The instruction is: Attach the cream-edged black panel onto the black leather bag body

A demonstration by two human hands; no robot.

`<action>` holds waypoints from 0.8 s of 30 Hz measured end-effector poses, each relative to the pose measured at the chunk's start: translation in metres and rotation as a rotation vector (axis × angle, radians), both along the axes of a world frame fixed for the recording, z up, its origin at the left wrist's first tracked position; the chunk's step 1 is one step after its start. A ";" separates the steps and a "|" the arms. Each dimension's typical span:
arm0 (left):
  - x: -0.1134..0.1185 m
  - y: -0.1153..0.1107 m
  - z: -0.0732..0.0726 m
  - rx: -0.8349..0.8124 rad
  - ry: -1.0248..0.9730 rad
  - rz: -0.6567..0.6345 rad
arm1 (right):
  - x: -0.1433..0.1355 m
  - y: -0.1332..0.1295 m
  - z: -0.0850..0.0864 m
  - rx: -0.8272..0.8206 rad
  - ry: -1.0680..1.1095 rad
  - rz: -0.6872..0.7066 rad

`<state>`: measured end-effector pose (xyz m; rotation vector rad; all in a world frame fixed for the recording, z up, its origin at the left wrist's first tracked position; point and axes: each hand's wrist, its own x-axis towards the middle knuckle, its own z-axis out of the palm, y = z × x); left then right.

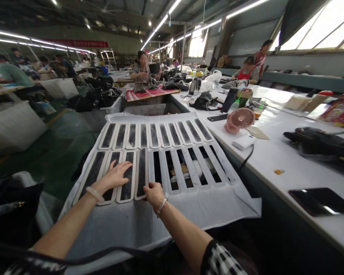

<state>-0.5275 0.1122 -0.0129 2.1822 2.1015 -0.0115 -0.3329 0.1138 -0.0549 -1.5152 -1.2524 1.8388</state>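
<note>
A grey slotted board [200, 206] lies before me, with long dark panels with pale rounded borders in two rows. My left hand [116, 177] is stretched out with its fingers apart, resting over the near-row panels [129, 160] at the left. My right hand [155, 194] pinches the lower right corner of a dark strip [141, 168], the rightmost panel in the near row. This strip lies slightly askew. To its right are several open slots [183, 168], through which things underneath show. The far row [163, 134] has a panel at each position.
On the white table [263, 168] at right are a pink fan [240, 119], a white box [243, 141] with a cord and a black tablet [322, 201]. A grey bin [153, 109] stands beyond the board. Co-workers sit farther back. Black bags lie at left.
</note>
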 end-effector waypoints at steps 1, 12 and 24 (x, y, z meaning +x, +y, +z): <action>-0.001 0.001 0.000 -0.007 0.001 0.004 | -0.001 0.001 -0.002 0.008 -0.001 0.005; -0.001 -0.003 -0.003 0.010 -0.007 0.004 | 0.082 0.044 0.019 0.016 0.094 0.040; 0.027 -0.014 0.029 0.084 -0.062 0.006 | 0.060 -0.061 0.032 0.311 0.249 -0.187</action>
